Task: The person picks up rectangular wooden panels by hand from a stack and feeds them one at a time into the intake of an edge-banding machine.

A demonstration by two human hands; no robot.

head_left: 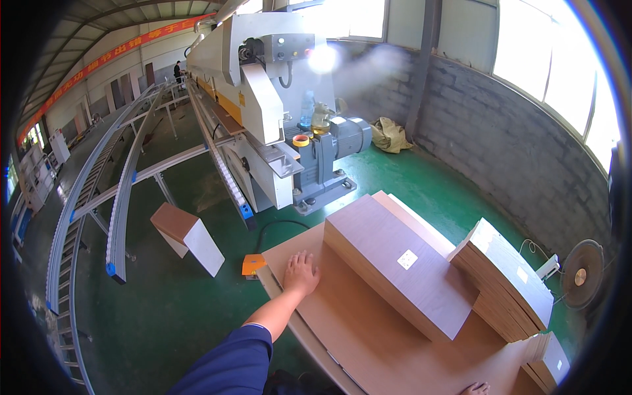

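My left hand (302,272) lies on the left edge of a large brown sheet (368,329), palm down with its fingers stretched out. It grips nothing. My right hand (476,389) shows only at the bottom edge of the view, its fingers resting on the same sheet near its near side; the rest of it is cut off. On the sheet stands a stack of wood-grain panels (395,257) with a small white label on top. The stack is apart from both hands.
More stacked panels (503,270) stand at the right, near a round fan (582,275). Ahead is a long machine (260,99) with a grey motor (349,137). Roller rails (122,210) run along the left. A bent panel piece (191,240) and an orange foot pedal (253,264) are on the green floor.
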